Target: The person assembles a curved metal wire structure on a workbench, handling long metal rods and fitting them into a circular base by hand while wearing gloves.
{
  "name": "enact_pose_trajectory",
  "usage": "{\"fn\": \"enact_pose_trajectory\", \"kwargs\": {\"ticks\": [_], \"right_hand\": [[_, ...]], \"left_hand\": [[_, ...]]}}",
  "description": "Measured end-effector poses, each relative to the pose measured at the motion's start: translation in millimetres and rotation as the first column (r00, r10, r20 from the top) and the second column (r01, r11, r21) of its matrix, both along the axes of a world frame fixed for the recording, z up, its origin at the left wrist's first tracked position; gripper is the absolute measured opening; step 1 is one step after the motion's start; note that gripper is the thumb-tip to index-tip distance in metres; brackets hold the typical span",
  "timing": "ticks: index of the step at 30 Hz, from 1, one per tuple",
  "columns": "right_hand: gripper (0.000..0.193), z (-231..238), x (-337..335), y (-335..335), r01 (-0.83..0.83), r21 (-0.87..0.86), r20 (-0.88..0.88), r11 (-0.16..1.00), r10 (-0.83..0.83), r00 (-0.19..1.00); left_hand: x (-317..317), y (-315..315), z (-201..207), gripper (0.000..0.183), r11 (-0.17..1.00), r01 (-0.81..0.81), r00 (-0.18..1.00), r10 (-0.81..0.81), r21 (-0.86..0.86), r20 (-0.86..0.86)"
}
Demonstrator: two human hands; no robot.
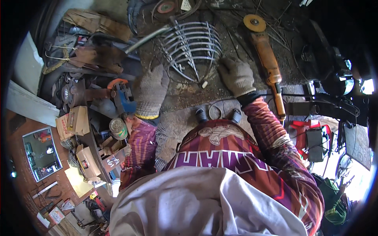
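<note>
A fan-shaped frame of curved metal bars [191, 49] lies on the dark metal worktable [189, 92], its pointed end toward me. A metal pipe [147, 39] reaches from its upper left side. My left hand [151, 90], in a grey knit glove, rests left of the frame with its fingers stretched forward, holding nothing visible. My right hand [238, 76], also gloved, rests on the table right of the frame, fingers loosely bent and thumb apart. A small whitish piece [204, 84] lies by the frame's tip. Nearest my right hand is an orange angle grinder [267, 59] with a yellowish disc.
Thin metal rods [236, 37] and another disc [165, 7] lie farther back on the table. At left, a bench vise [78, 93], a can [117, 128] and open cardboard boxes [78, 120] crowd the side. A red and grey machine [313, 139] stands at right.
</note>
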State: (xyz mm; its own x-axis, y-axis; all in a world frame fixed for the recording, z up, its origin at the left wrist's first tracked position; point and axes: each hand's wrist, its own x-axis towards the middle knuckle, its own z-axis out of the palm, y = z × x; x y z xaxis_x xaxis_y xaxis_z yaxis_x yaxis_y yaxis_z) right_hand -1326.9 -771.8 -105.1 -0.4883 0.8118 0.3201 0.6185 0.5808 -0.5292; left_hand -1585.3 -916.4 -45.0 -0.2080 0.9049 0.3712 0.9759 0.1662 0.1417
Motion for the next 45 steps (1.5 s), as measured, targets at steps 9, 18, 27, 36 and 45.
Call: {"fn": "enact_pose_trajectory", "kwargs": {"ticks": [9, 18, 27, 36, 45], "right_hand": [[0.018, 11, 4, -7, 0.013, 0.121, -0.124, 0.993, 0.002, 0.992], [0.016, -3, 3, -2, 0.054, 0.17, -0.113, 0.984, -0.035, 0.993], [0.052, -13, 4, -4, 0.064, 0.22, -0.244, 0.973, -0.008, 0.97], [0.046, 5, -10, -6, 0.112, 0.02, 0.112, 0.994, -0.113, 0.987], [0.042, 9, -15, -7, 0.152, 0.022, 0.184, 0.988, -0.153, 0.971]], "left_hand": [[18, -26, -18, 0.023, 0.991, -0.086, 0.975, 0.063, 0.101, 0.215], [21, -21, -17, 0.023, 0.988, -0.057, 0.937, 0.002, 0.145, 0.35], [-12, -27, -12, 0.023, 0.965, -0.154, 0.887, 0.041, 0.21, 0.46], [-94, 7, -13, 0.034, 0.937, -0.257, 0.78, 0.056, 0.238, 0.623], [-132, 74, -20, 0.035, 0.994, -0.08, 0.88, 0.033, 0.079, 0.473]]}}
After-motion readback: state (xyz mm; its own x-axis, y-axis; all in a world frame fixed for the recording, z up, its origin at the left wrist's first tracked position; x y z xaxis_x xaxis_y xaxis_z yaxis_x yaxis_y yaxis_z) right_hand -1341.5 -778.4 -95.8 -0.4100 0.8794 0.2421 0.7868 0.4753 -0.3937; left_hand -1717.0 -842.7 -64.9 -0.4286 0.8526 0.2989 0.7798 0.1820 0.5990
